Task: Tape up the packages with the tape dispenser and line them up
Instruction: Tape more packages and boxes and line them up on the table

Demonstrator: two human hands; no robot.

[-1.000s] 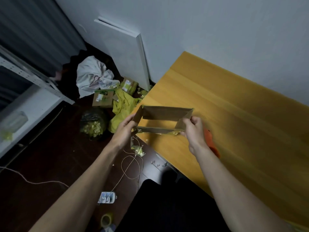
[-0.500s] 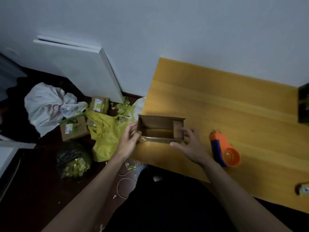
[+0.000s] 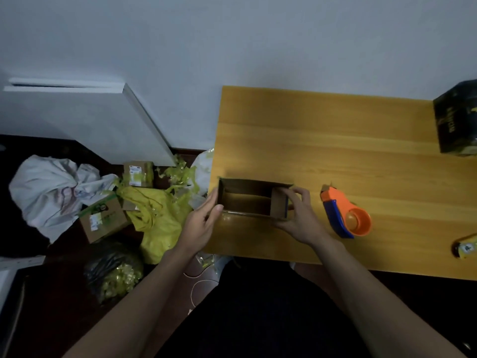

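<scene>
A small open cardboard box (image 3: 245, 200) stands at the left front corner of the yellow wooden table (image 3: 335, 151), its top flaps up and its inside bare. My left hand (image 3: 204, 223) grips the box's left end, thumb on the near wall. My right hand (image 3: 299, 218) holds the right end, fingers curled round the folded-in right flap. An orange and blue tape dispenser (image 3: 346, 215) lies on the table just right of my right hand, untouched.
A black box (image 3: 456, 120) stands at the table's far right. A small yellow-labelled item (image 3: 466, 246) lies near the right front edge. On the floor left: taped cardboard packages (image 3: 103, 220) (image 3: 138, 174), a yellow bag (image 3: 157, 218), a white bag (image 3: 49, 192), a black bag (image 3: 113, 270), a white panel (image 3: 85, 120).
The box has come down from in front of me onto the table corner. My view has swung right, bringing the tape dispenser and black box into sight. My right hand has closed round the right flap.
</scene>
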